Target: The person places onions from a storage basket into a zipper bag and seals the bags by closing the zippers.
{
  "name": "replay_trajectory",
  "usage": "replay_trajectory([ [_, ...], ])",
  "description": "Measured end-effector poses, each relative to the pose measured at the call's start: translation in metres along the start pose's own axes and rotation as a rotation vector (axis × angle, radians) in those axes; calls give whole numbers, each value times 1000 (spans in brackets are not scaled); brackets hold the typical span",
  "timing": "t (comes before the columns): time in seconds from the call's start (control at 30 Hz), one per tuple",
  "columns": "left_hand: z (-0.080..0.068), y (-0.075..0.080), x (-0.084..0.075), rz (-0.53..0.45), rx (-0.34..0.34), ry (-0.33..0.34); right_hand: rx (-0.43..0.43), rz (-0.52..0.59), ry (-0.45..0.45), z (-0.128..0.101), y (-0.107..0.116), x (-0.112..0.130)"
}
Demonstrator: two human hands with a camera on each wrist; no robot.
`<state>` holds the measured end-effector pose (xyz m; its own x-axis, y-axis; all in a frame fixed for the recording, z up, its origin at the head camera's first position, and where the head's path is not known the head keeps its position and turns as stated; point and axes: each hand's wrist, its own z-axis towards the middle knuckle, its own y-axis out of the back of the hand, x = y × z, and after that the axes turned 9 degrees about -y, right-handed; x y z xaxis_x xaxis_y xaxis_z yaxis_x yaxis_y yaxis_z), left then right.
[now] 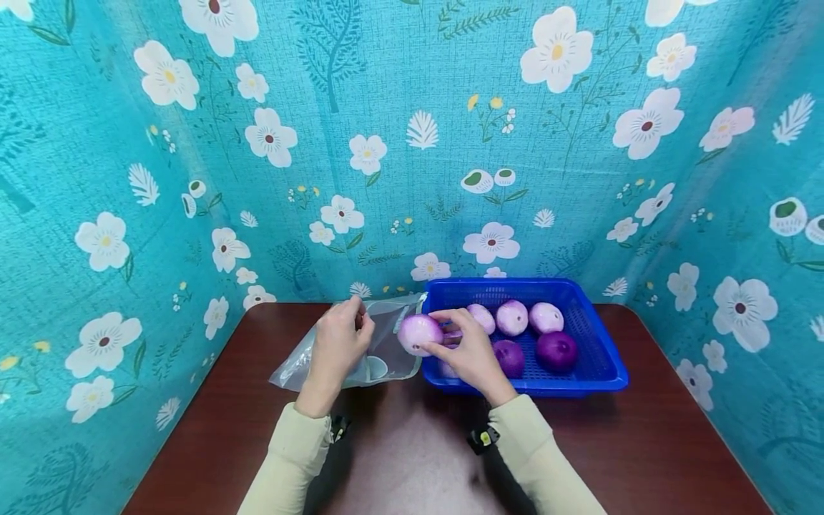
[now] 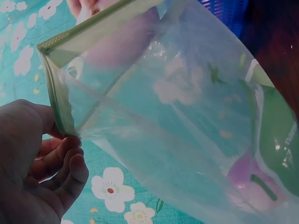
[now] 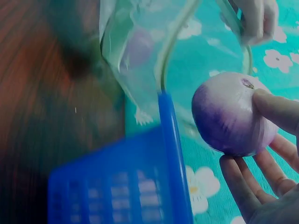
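My left hand [image 1: 337,343] pinches the zip edge of a clear plastic bag [image 1: 380,343] and holds its mouth open above the table; the left hand [image 2: 37,158] shows this grip on the clear plastic bag [image 2: 177,116] in the left wrist view. A pale purple shape lies inside the bag at its bottom. My right hand [image 1: 466,347] grips a peeled pale purple onion [image 1: 418,333] just at the bag's mouth, over the basket's left rim. The right hand [image 3: 266,154] has its thumb on top of the onion [image 3: 231,116] and its fingers under it.
A blue plastic basket [image 1: 599,365] stands on the dark wooden table [image 1: 644,443], with several more onions in it, some pale, some dark purple [image 1: 556,349]. Floral turquoise cloth [image 1: 412,143] closes the back and both sides.
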<state>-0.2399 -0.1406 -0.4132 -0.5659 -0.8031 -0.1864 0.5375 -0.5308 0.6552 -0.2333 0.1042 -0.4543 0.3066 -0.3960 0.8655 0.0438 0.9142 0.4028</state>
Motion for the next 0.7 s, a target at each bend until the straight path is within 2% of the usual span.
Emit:
replay_trajectory([
  [0.17,0,0,-3,8,-5,-50,5,-16,-26,4,-23,6],
  [0.27,0,0,-5,2,-9,-54,22,-23,-29,5,-31,7],
  [0.37,0,1,-7,-9,-7,-48,35,-29,-23,4,-37,6],
  [0.57,0,2,-8,-8,-15,-63,21,-133,24,1,-44,2],
  [0.7,0,3,-9,-15,-23,-64,32,-158,50,-1,-46,0],
])
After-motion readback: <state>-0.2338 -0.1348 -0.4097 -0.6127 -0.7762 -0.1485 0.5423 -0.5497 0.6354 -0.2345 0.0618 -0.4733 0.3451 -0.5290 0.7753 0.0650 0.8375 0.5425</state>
